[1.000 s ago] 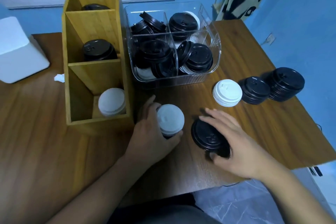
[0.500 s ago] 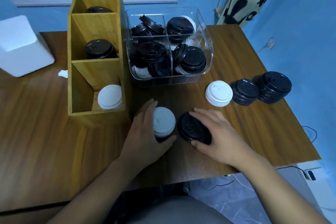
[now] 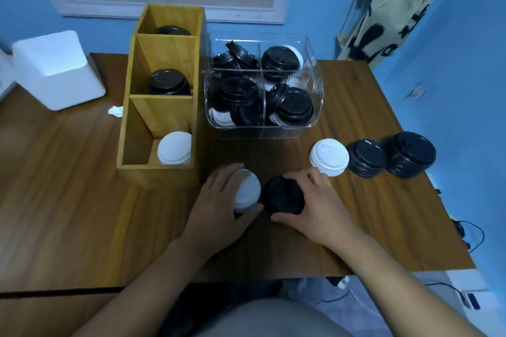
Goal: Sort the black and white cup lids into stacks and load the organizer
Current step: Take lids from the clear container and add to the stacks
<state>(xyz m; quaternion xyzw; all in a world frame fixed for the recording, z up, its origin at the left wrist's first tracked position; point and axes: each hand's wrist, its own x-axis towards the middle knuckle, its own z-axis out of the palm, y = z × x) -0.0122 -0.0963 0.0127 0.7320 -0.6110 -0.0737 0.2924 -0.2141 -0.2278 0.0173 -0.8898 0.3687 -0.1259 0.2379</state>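
Lids in two colours sit below me, one stack in each hand. The left hand (image 3: 219, 200) curls round a white stack (image 3: 247, 189), thumb on its near side and fingers over the far edge. The right hand (image 3: 317, 202) curls round a black stack (image 3: 284, 195), thumb low and fingertips on the far rim.

Over the last second the black stack has been drawn leftward across the table (image 3: 82, 178). It now stands just beside the white one, nearly touching, where a clear gap lay between them before. It looked tipped up then and sits flatter now. The left hand has hardly shifted. (A dark sliver shows under the white stack near the thumb; shadow or a stray black lid, I cannot tell.)

I read this as both stacks gathered in front of the wooden organizer (image 3: 137, 139), ready for loading. Its near compartment holds white lids (image 3: 174, 148), its middle one black lids (image 3: 169, 82), and the far one shows a black lid (image 3: 172, 30) too.

Much is left, I judge. The clear bin (image 3: 315, 107) holds a mixed jumble. A loose white pile (image 3: 329, 157), a small black pile (image 3: 367, 158) and an outermost black pile (image 3: 410, 154) wait on the table to the right.
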